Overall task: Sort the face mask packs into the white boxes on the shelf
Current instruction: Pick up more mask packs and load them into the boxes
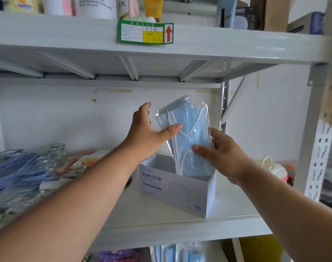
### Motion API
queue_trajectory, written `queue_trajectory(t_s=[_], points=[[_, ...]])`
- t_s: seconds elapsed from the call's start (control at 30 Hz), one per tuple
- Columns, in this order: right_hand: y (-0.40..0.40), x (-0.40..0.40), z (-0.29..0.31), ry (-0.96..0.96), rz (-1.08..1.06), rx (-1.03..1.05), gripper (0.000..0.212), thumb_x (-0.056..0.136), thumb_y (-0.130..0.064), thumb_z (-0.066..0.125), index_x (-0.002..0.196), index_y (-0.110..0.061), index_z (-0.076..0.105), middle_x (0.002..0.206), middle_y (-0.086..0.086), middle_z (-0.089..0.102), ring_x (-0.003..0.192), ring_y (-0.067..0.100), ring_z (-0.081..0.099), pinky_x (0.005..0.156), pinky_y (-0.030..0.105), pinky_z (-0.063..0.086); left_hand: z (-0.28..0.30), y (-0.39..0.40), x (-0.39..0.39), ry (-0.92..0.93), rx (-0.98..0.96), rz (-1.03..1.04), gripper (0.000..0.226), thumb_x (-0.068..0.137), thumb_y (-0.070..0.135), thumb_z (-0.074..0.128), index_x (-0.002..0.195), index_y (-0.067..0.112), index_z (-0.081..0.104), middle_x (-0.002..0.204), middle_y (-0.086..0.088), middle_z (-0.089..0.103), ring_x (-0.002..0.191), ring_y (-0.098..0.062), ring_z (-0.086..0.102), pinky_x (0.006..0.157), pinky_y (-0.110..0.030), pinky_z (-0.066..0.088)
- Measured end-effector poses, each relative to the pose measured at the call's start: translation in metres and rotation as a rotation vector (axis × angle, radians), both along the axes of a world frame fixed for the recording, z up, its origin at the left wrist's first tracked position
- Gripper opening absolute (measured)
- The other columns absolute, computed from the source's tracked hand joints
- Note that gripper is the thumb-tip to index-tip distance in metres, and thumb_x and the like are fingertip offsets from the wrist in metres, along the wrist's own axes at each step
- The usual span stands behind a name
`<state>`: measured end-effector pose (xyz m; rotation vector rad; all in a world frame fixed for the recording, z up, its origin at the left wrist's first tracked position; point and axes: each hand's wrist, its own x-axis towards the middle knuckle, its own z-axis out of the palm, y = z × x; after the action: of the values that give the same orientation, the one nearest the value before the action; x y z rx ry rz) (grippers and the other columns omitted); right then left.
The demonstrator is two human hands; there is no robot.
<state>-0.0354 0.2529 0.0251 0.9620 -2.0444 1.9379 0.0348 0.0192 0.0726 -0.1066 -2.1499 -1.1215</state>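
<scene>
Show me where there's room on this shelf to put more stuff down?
Bare shelf shows in front of the white box, toward the front edge, and a strip to its right before the round white thing. The left is crowded: blue masks and jars. The box's left half looks open beside the mask packs.

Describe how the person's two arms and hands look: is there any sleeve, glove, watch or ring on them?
Both forearms are bare as far as the picture shows; no sleeve reaches into view. The left hand and the right hand wear no gloves. No watch, bracelet or ring shows on either wrist or on the fingers that can be seen.
</scene>
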Motion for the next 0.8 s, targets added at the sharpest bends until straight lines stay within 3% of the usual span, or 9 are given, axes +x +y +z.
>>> queue_trajectory(t_s=[0.1, 0.23, 0.33, 0.43, 0.53, 0.63, 0.8], points=[[0.002, -0.002, -0.003, 0.012, 0.037, 0.053, 0.042, 0.098, -0.014, 0.084, 0.138, -0.013, 0.069, 0.122, 0.011, 0.084, 0.113, 0.034, 0.082, 0.105, 0.061, 0.064, 0.027, -0.013, -0.009, -0.176, 0.020, -0.248, 0.114, 0.069, 0.061, 0.092, 0.162, 0.028, 0.035, 0.146, 0.010, 0.054, 0.133, -0.016, 0.056, 0.105, -0.029, 0.044], [0.005, -0.005, -0.009, 0.020, 0.065, 0.034, 0.049, 0.092, -0.025, 0.086, 0.137, -0.014, 0.070, 0.123, 0.013, 0.083, 0.115, 0.037, 0.081, 0.106, 0.065, 0.062, 0.035, -0.026, -0.022, -0.240, -0.012, -0.244, 0.128, 0.045, 0.067, 0.101, 0.155, 0.030, 0.048, 0.140, 0.002, 0.063, 0.126, -0.019, 0.064, 0.109, -0.039, 0.054], [0.005, -0.008, -0.011, 0.033, 0.078, 0.038, 0.042, 0.097, -0.020, 0.086, 0.135, -0.016, 0.071, 0.122, 0.013, 0.083, 0.115, 0.038, 0.081, 0.107, 0.065, 0.061, 0.036, -0.026, -0.027, -0.237, 0.093, -0.358, 0.095, 0.057, 0.040, 0.101, 0.140, 0.023, 0.060, 0.128, -0.007, 0.066, 0.114, -0.025, 0.071, 0.090, -0.037, 0.064], [0.005, -0.010, -0.012, 0.014, 0.074, 0.036, 0.045, 0.094, -0.024, 0.088, 0.136, -0.018, 0.071, 0.122, 0.012, 0.083, 0.114, 0.037, 0.081, 0.106, 0.064, 0.062, 0.035, -0.021, -0.028, -0.264, 0.168, -0.404, 0.059, 0.075, 0.015, 0.094, 0.124, 0.019, 0.061, 0.118, -0.009, 0.067, 0.103, -0.028, 0.075, 0.083, -0.042, 0.066], [0.003, -0.009, -0.012, 0.013, 0.064, 0.038, 0.047, 0.094, -0.025, 0.090, 0.136, -0.019, 0.071, 0.121, 0.010, 0.084, 0.113, 0.034, 0.082, 0.104, 0.062, 0.063, 0.032, -0.020, -0.030, -0.279, 0.203, -0.405, 0.049, 0.082, 0.007, 0.089, 0.120, 0.016, 0.061, 0.118, -0.008, 0.067, 0.100, -0.028, 0.076, 0.083, -0.050, 0.066], [0.000, -0.006, -0.013, -0.001, 0.051, 0.022, 0.044, 0.097, -0.019, 0.086, 0.138, -0.018, 0.070, 0.120, 0.005, 0.085, 0.110, 0.029, 0.083, 0.101, 0.058, 0.066, 0.026, -0.020, -0.034, -0.237, 0.235, -0.401, 0.047, 0.083, 0.005, 0.089, 0.121, 0.018, 0.063, 0.127, -0.009, 0.066, 0.104, -0.030, 0.076, 0.078, -0.047, 0.066], [-0.006, 0.000, -0.004, 0.020, 0.021, 0.085, 0.071, 0.081, -0.048, 0.092, 0.142, -0.024, 0.065, 0.121, -0.002, 0.083, 0.110, 0.022, 0.083, 0.095, 0.046, 0.069, 0.019, -0.024, -0.036, -0.148, 0.266, -0.411, 0.038, 0.090, 0.000, 0.080, 0.118, 0.023, 0.067, 0.134, -0.013, 0.066, 0.116, -0.038, 0.072, 0.087, -0.056, 0.064]])
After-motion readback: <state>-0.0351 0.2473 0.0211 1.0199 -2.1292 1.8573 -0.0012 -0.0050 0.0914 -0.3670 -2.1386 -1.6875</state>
